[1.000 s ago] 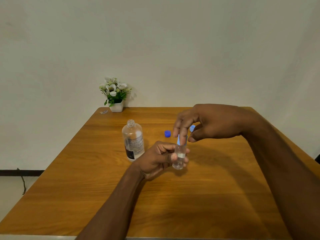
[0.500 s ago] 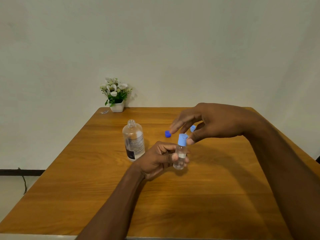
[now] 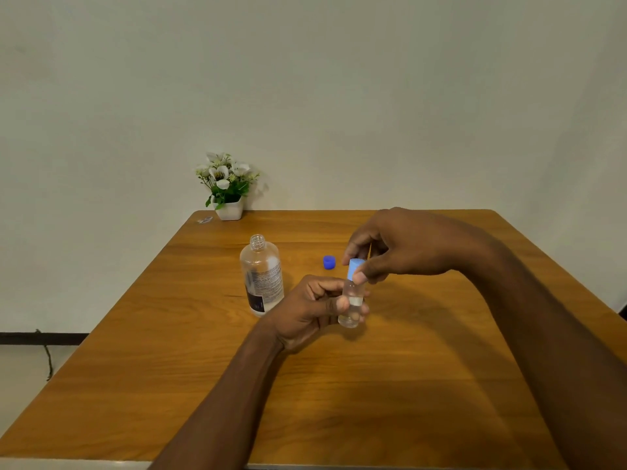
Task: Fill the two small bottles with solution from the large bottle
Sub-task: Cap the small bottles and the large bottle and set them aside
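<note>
Blue cap (image 3: 355, 268) pinched by right hand (image 3: 400, 247); left hand (image 3: 310, 308) steadies small bottle (image 3: 351, 305)

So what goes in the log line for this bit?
left hand: holds small clear bottle | right hand: on its light blue cap | large clear bottle: uncapped

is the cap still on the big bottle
No, the big bottle stands open with bare threads at its neck, and a dark blue cap lies on the table.
</note>
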